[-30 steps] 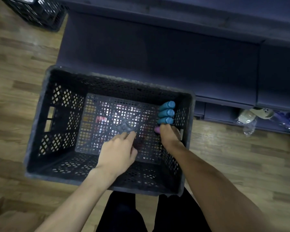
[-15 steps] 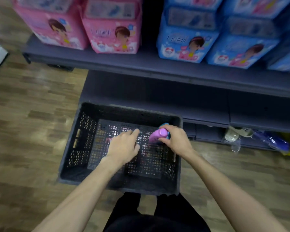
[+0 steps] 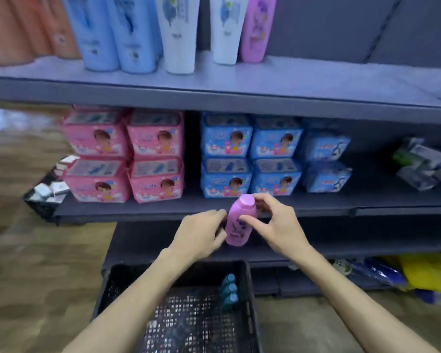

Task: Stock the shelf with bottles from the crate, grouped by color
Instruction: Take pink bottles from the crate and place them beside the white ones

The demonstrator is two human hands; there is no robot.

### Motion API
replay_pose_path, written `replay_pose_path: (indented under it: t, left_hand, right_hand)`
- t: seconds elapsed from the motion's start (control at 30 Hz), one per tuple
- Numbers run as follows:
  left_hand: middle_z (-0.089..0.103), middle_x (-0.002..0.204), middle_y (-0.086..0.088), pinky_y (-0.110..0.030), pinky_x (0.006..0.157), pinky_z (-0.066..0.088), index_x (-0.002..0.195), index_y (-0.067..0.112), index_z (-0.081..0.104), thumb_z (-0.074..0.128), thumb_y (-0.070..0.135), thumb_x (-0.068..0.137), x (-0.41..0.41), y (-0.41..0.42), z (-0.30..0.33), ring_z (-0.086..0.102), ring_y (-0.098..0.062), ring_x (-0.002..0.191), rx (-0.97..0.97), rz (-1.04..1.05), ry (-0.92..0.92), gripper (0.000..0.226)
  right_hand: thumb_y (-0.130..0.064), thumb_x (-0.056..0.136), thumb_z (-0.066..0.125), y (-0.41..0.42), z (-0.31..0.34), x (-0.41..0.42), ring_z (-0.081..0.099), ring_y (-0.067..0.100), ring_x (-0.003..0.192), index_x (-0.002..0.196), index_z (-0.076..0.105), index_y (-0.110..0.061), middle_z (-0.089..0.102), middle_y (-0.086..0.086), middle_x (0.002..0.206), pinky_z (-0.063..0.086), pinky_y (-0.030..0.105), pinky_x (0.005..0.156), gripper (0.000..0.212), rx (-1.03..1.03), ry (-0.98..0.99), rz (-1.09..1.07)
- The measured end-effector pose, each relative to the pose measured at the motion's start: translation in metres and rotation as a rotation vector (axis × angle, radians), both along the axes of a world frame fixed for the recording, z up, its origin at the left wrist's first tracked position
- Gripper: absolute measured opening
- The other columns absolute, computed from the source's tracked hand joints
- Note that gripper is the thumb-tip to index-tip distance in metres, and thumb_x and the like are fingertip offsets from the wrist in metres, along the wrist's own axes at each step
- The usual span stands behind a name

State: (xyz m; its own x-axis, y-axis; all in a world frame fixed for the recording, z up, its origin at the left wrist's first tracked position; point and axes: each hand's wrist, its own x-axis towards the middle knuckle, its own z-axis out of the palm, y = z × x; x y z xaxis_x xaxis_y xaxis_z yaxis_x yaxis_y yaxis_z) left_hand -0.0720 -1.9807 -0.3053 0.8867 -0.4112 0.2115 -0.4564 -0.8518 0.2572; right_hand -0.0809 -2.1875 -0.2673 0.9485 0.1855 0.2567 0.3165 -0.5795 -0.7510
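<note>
Both hands hold one pink bottle (image 3: 239,221) upright in the air, in front of the edge of the middle shelf (image 3: 163,207) and above the black crate (image 3: 250,301) on the floor. The right hand (image 3: 278,222) grips it from the right, thumb across the label and fingers curled behind the neck just under the cap. The left hand (image 3: 201,233) closes on the bottle's lower left side, its fingers wrapped toward the back; the contact itself is blurred. The bottle touches neither shelf nor crate. In the crate, three teal bottles (image 3: 229,291) stand in a row against the right wall; the rest of the mesh floor shows bare. On the top shelf (image 3: 290,80) a second pink bottle (image 3: 256,29) stands at the right end of the row, just beside a white bottle (image 3: 225,29), with another white bottle (image 3: 178,34), two blue bottles (image 3: 112,34) and orange bottles (image 3: 28,26) to its left. The shelf surface right of that pink bottle is free. The middle shelf carries stacked pink packs (image 3: 125,156) and blue packs (image 3: 252,156).
</note>
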Motion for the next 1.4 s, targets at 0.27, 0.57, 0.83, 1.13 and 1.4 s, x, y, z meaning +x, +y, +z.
replay_pose_path:
  t: [0.27, 0.57, 0.83, 1.13, 1.4]
  left_hand:
    - [0.062, 0.086, 0.004, -0.038, 0.062, 0.049, 0.098, 0.023, 0.050, 0.044, 0.035, 0.082, 0.039, -0.021, 0.133, 0.062, -0.023, 0.082, 0.006, -0.147, -0.346, 0.021]
    - [0.064, 0.086, 0.006, -0.036, 0.062, 0.047, 0.110, 0.024, 0.052, 0.052, 0.033, 0.087, 0.062, -0.032, 0.259, 0.061, -0.022, 0.082, -0.048, -0.116, -0.567, 0.024]
    - [0.060, 0.083, 0.008, -0.038, 0.060, 0.051, 0.110, 0.024, 0.045, 0.052, 0.041, 0.085, 0.094, -0.038, 0.283, 0.059, -0.020, 0.072, -0.038, -0.054, -0.591, 0.031]
    - [0.061, 0.078, 0.005, -0.039, 0.065, 0.050, 0.103, 0.024, 0.051, 0.051, 0.028, 0.082, 0.137, -0.042, 0.263, 0.057, -0.022, 0.076, -0.116, 0.038, -0.508, 0.021]
    - [0.063, 0.080, 0.006, -0.036, 0.065, 0.049, 0.093, 0.022, 0.052, 0.053, 0.031, 0.085, 0.188, -0.048, 0.272, 0.057, -0.023, 0.074, -0.129, 0.138, -0.485, 0.013]
  right_hand:
    - [-0.029, 0.085, 0.076, -0.026, 0.138, 0.021, 0.065, -0.001, 0.091, 0.120, 0.063, -0.018, 0.071, -0.012, 0.101, 0.051, 0.018, 0.083, 0.038, -0.099, -0.284, -0.047]
    - [-0.027, 0.086, 0.075, -0.031, 0.258, 0.057, 0.067, 0.002, 0.094, 0.118, 0.064, -0.018, 0.072, -0.010, 0.102, 0.054, 0.021, 0.084, 0.035, -0.029, -0.540, -0.070]
    - [-0.030, 0.088, 0.072, -0.031, 0.295, 0.099, 0.068, 0.007, 0.092, 0.122, 0.063, -0.015, 0.071, -0.005, 0.106, 0.056, 0.026, 0.085, 0.038, -0.023, -0.544, -0.076]
    - [-0.028, 0.080, 0.080, -0.035, 0.265, 0.142, 0.064, 0.011, 0.096, 0.116, 0.051, -0.019, 0.065, -0.006, 0.107, 0.053, 0.026, 0.084, 0.047, -0.019, -0.253, -0.044]
    - [-0.033, 0.073, 0.085, -0.036, 0.248, 0.172, 0.061, 0.014, 0.097, 0.119, 0.045, -0.016, 0.062, -0.004, 0.117, 0.050, 0.025, 0.076, 0.063, -0.179, -0.127, -0.048]
